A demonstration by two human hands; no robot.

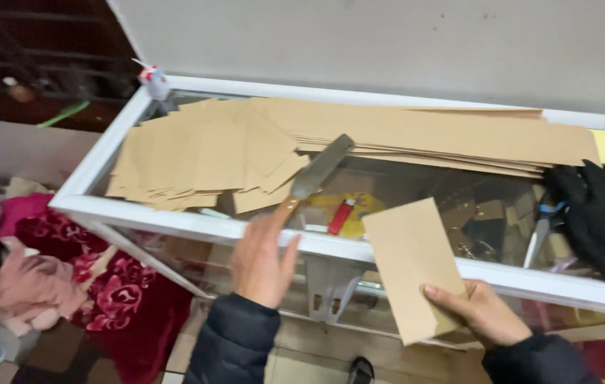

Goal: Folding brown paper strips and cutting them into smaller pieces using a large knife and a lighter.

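right hand [484, 313] pinches brown paper envelope [416, 267] at lower edge: light, floppy, best held there. left hand [263, 259] spread, fingertips at knife [317, 174] handle.

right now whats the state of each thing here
left hand: open, fingertips on the wooden-handled flat metal blade
right hand: gripping a folded brown paper piece
brown paper pile: fanned out on the white-framed glass case
long brown sheets: stacked flat

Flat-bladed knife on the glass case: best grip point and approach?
Take the knife by its wooden handle at the near lower end, coming from the front edge of the glass case. The blade angles up and away toward the brown paper sheets. The left hand is already at the handle.
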